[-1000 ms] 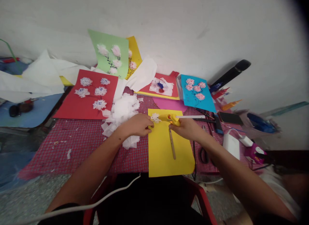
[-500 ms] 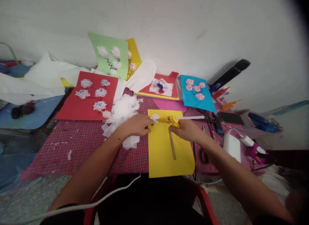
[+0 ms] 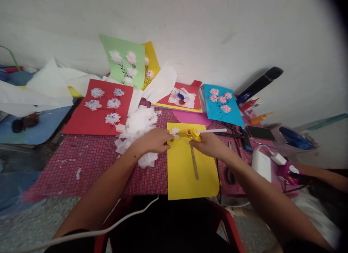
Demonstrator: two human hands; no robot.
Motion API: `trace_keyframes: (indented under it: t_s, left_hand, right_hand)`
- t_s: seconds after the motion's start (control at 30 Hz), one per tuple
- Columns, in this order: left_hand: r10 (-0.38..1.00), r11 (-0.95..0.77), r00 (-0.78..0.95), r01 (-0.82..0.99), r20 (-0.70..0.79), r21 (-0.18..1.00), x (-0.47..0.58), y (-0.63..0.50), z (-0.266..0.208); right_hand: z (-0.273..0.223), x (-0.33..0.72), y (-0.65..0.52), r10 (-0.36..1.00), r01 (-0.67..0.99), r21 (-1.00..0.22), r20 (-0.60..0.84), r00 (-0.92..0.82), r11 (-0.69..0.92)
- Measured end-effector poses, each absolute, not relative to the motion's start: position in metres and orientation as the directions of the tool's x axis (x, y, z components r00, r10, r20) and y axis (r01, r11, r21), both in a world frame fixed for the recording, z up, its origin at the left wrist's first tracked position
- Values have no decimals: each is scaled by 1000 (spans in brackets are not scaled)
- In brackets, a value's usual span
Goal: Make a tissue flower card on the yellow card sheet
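Observation:
My right hand (image 3: 208,144) is wrapped round a yellow hot glue gun (image 3: 195,134), a white glue stick (image 3: 214,130) poking from its back. The gun's nose points left at a small white tissue paper flower (image 3: 174,132) near the top left corner of a yellow sheet of paper (image 3: 187,187). At the flower's left side, my left hand (image 3: 160,140) has its fingers closed in a pinch on its edge; the contact is small and partly hidden. Beside that wrist lies a pile of white tissue pieces (image 3: 140,120). A thin flat stick (image 3: 194,162) rests on the yellow sheet below the gun.
Around the checked tablecloth (image 3: 89,166) lie a red flower card (image 3: 81,119), a green one (image 3: 106,46) and a blue one (image 3: 236,115). Scissors (image 3: 230,176), a phone (image 3: 260,133) and a white power bank (image 3: 261,165) are to the right. Another person's arm (image 3: 323,175) shows at far right.
The glue gun has shifted slightly left and tilted a little in my right hand. My left hand stays nearly still. Another person's arm has come into view at the right.

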State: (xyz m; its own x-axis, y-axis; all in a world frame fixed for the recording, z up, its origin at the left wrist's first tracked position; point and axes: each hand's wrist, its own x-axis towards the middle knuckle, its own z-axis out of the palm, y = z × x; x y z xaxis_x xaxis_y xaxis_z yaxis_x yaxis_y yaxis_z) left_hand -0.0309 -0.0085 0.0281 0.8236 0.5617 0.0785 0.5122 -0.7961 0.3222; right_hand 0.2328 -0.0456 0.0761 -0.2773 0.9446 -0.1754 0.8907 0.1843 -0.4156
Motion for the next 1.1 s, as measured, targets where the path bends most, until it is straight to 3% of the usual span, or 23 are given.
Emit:
trace_keyframes:
  t_s: [0.8,0.93,1.1]
  left_hand:
    - [561,-797,824,513,75,317,-30,-9,29]
    - [562,-797,823,512,81,321,-31,-9,29]
    - [561,-797,824,511,81,321,-31,-9,28]
  right_hand:
    - [74,231,-42,936,912,-346,-189,-298,220]
    - [73,231,-43,945,936,-318,-230,-231,152]
    - [75,230,-45,944,923,-349,-220,-246,159]
